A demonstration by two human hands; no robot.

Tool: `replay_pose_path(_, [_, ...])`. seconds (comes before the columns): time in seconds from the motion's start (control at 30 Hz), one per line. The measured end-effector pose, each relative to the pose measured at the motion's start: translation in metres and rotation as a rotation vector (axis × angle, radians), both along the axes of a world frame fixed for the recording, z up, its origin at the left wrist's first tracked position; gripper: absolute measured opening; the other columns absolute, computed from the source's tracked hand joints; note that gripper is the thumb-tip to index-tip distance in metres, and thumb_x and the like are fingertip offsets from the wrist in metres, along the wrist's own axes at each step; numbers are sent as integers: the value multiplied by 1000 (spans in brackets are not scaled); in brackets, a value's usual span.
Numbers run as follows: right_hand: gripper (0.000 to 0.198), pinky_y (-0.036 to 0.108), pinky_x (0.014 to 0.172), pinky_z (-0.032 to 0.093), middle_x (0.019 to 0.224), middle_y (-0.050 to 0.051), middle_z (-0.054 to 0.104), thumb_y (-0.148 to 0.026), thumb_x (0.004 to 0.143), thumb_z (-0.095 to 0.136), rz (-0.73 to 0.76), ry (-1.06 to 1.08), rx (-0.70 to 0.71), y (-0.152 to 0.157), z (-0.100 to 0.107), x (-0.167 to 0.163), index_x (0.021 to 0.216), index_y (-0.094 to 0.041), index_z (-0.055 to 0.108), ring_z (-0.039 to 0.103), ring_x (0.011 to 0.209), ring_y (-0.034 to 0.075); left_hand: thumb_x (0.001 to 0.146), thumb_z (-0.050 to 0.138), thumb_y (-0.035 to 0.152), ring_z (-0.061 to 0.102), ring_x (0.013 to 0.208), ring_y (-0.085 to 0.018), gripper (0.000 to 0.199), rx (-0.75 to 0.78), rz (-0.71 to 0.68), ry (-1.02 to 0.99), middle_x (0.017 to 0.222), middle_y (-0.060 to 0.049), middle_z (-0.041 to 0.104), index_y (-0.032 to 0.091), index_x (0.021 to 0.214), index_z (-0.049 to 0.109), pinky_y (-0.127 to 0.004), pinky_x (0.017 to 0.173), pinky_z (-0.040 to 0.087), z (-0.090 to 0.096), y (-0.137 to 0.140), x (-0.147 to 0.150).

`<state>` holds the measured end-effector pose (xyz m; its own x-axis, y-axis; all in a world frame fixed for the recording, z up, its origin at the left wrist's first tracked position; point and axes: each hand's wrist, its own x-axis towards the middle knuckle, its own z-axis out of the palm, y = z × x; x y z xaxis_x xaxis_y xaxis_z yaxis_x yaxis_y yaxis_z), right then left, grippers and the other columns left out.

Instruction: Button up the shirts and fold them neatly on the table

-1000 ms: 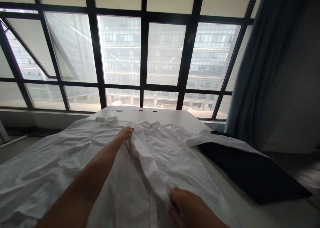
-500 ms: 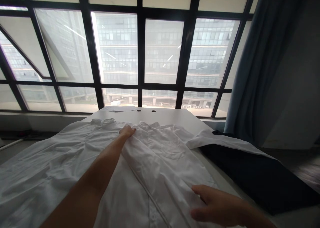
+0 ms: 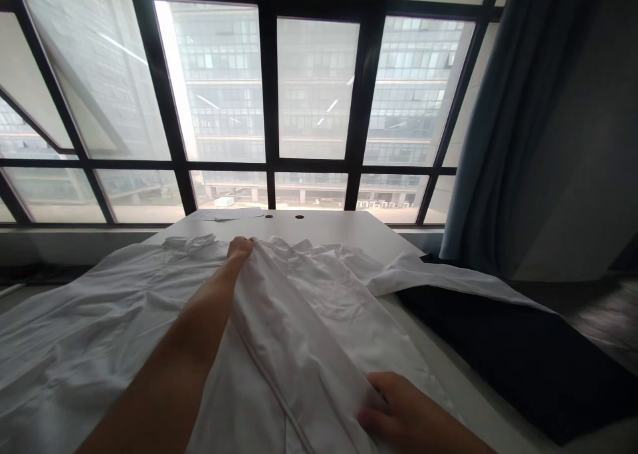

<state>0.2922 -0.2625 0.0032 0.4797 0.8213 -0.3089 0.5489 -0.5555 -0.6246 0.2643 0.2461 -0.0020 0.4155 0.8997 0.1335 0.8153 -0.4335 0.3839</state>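
Observation:
A white shirt (image 3: 333, 338) is spread across the table in front of me, its collar end at the far side and its front panel pulled into long folds. My left hand (image 3: 240, 246) reaches to the far end with its fingers closed on the cloth near the collar. Lower down at the right, my right hand (image 3: 391, 404) pinches the shirt's front panel between thumb and fingers. The cloth stretches taut and slightly raised between both hands. More wrinkled white cloth (image 3: 114, 314) lies to the left; whether it belongs to the same shirt I cannot tell.
A white sleeve (image 3: 438, 274) stretches right over a dark folded cloth (image 3: 498, 347). Papers (image 3: 224, 214) lie at the far end of the white table (image 3: 339, 225), close to two round holes. Beyond stand black-framed windows (image 3: 269, 108); a blue curtain (image 3: 478, 141) hangs at the right.
My right hand has moved left and closed on the shirt. My left hand has shifted slightly left and away with its hold. The front panel has been lifted and drawn tighter between them.

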Motion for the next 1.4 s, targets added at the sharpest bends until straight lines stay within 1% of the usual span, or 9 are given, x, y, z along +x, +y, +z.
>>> replay_pose_path(0.23, [38, 36, 85, 43, 106, 8, 66, -34, 65, 66, -61, -36, -126, -5, 17, 3, 99, -19, 66, 60, 99, 27, 92, 41, 43, 62, 110, -28, 41, -2, -15, 17, 117, -16, 67, 13, 102, 67, -33, 90, 47, -11, -3, -8])
replay_pose_path(0.47, [32, 35, 70, 44, 89, 5, 69, -22, 49, 72, -59, -264, -286, -15, 38, 3, 81, -23, 66, 63, 84, 29, 91, 41, 48, 57, 114, -33, 50, 139, -35, 82, 123, -22, 60, 10, 121, 54, -41, 91, 45, -7, -21, -6])
replay_pose_path(0.63, [50, 42, 97, 42, 122, 12, 64, -26, 63, 70, 73, -420, 49, -9, 24, -11, 113, -24, 67, 57, 113, 33, 93, 34, 54, 33, 137, -33, 61, 236, -282, 217, 147, -20, 39, 12, 135, 47, -46, 106, 32, -18, -38, -9])
replay_pose_path(0.73, [62, 45, 110, 31, 142, 14, 49, -37, 72, 69, 318, -359, 163, 11, 13, -25, 131, -20, 58, 42, 132, 33, 93, 28, 59, 19, 144, -32, 69, 174, -466, 279, 155, -18, 25, 13, 143, 39, -49, 112, 19, -32, -49, -14])
replay_pose_path(0.9, [72, 46, 118, 15, 154, 13, 29, -49, 86, 57, 611, -304, 172, 57, 13, -38, 147, -17, 37, 25, 143, 29, 94, 28, 59, 16, 145, -32, 68, 177, -481, 242, 156, -18, 22, 16, 146, 34, -52, 113, 15, -52, -59, -15])
replay_pose_path(1.03, [70, 45, 118, 12, 156, 13, 25, -54, 93, 42, 661, -433, 224, 117, 15, -31, 149, -12, 33, 18, 145, 27, 96, 28, 57, 18, 144, -30, 65, 218, -471, 198, 155, -17, 24, 17, 146, 34, -50, 114, 16, -59, -58, -14])
replay_pose_path(1.2, [78, 46, 118, 11, 155, 17, 25, -61, 92, 33, 623, -507, 261, 197, -2, -23, 148, -7, 32, 17, 145, 28, 97, 29, 50, 19, 144, -29, 61, 244, -498, 176, 155, -17, 26, 14, 146, 35, -46, 116, 16, -65, -51, -19])
replay_pose_path(1.3, [83, 46, 118, 10, 156, 17, 21, -65, 91, 30, 597, -483, 251, 208, -12, -20, 150, -7, 27, 15, 145, 29, 99, 27, 46, 20, 144, -27, 58, 249, -533, 161, 154, -16, 28, 13, 146, 34, -44, 116, 16, -68, -43, -22])
replay_pose_path(1.4, [85, 44, 118, 6, 157, 17, 18, -66, 91, 30, 619, -453, 247, 188, -15, -19, 151, -7, 24, 12, 146, 28, 99, 26, 45, 19, 145, -26, 58, 250, -560, 165, 155, -15, 28, 11, 146, 34, -41, 117, 15, -69, -35, -23])
